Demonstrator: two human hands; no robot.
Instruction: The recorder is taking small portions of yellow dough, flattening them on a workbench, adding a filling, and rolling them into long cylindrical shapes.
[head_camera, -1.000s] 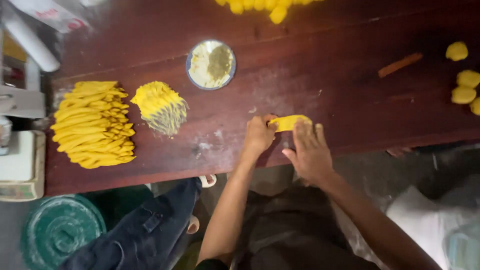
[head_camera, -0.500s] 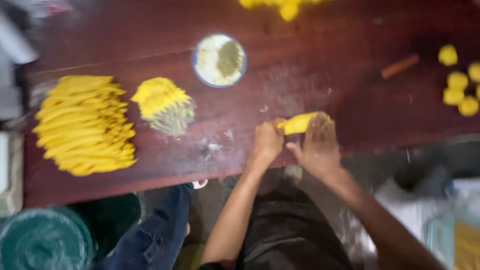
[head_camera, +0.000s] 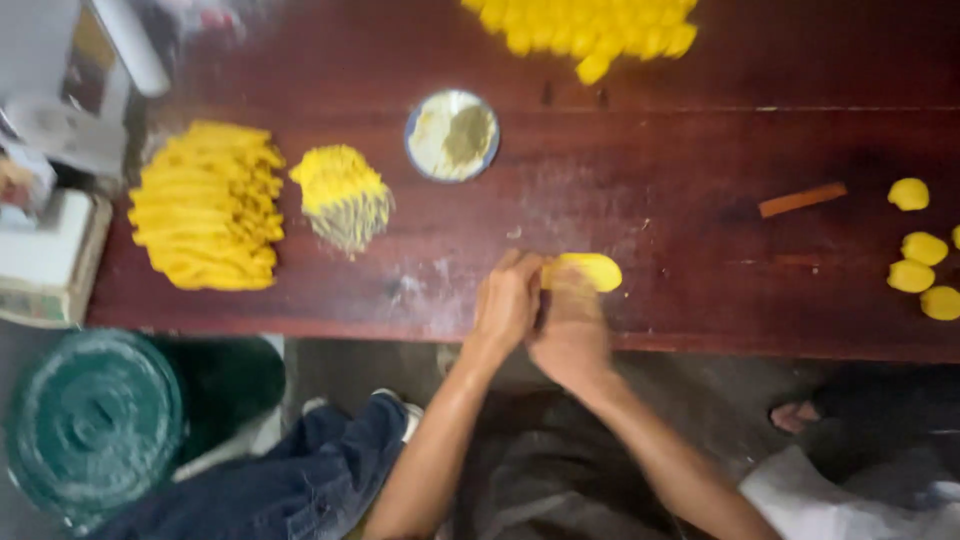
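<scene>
Our left hand (head_camera: 508, 300) and right hand (head_camera: 572, 325) press together on the yellow dough piece (head_camera: 590, 270), pinning it against the worktop (head_camera: 650, 190) to shape it; the flour bowl (head_camera: 452, 135) sits at eleven o'clock.

One view only, from the camera on my head. It looks almost straight down onto the table (head_camera: 700, 190) from above my seat, facing away from my body, so the near edge crosses the lower middle of the frame and the far side runs out at the top. It sits high enough to take in most of the tabletop's width, my forearms and both legs below. My hands lie near centre, blurred. No second view shares this scene.
</scene>
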